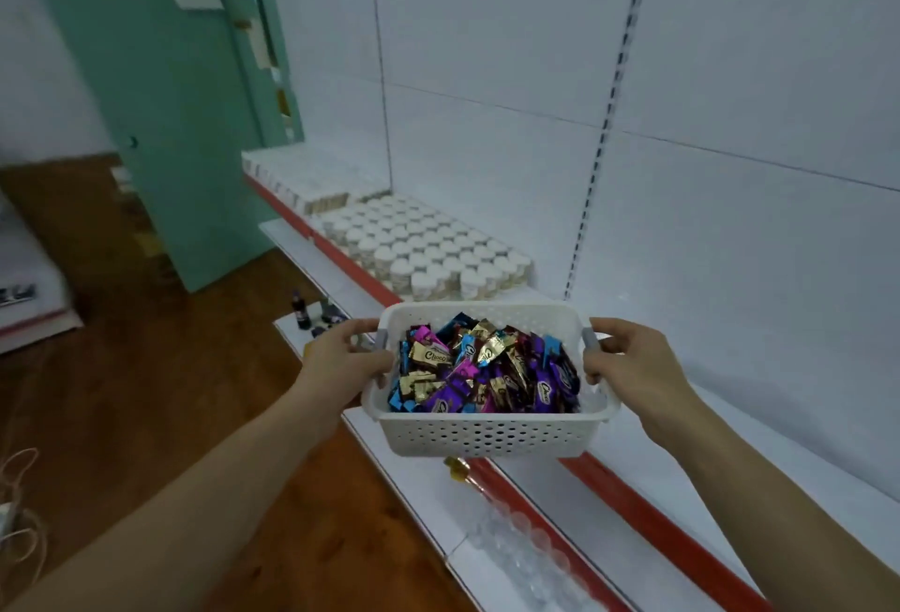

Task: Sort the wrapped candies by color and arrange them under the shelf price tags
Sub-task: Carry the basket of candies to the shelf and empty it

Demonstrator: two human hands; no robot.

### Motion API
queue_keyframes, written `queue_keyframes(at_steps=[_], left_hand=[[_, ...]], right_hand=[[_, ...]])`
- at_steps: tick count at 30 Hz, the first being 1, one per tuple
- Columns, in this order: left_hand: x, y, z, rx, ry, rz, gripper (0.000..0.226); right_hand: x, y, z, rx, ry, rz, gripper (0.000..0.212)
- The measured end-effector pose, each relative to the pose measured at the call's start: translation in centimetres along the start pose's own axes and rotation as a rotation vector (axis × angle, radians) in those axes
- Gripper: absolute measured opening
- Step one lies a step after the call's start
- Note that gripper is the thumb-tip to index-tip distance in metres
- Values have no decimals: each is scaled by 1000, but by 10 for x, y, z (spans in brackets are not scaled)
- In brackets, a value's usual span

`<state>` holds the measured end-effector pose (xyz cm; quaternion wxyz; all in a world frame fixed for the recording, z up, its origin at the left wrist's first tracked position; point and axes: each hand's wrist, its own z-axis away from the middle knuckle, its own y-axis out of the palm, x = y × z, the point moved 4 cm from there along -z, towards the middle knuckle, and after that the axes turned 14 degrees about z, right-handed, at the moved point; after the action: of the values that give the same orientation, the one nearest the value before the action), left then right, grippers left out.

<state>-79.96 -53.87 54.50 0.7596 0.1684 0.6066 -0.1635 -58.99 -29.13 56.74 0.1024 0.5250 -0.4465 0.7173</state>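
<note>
A white perforated plastic basket [484, 434] is held in the air in front of a white shelf [691, 441] with a red front strip. It is full of wrapped candies [487, 370] in gold, blue, purple and pink foil, all mixed together. My left hand [343, 356] grips the basket's left handle, fingers curled round its rim. My right hand [628, 360] grips the right handle the same way. Price tags cannot be made out on the red strip.
Rows of white-capped jars [428, 253] fill the shelf farther left, with flat white boxes [297, 178] beyond them. A lower shelf holds clear bottles [516, 548] and a few dark bottles [302, 312]. A green door [160, 90] and wooden floor [146, 392] lie left.
</note>
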Motion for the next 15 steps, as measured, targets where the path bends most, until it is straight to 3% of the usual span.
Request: queue_keyframes(at_steps=[15], left_hand=[[-27,-227,-125,-422,59,2,52]], right_hand=[[142,274,-166,345,-268,56,38]])
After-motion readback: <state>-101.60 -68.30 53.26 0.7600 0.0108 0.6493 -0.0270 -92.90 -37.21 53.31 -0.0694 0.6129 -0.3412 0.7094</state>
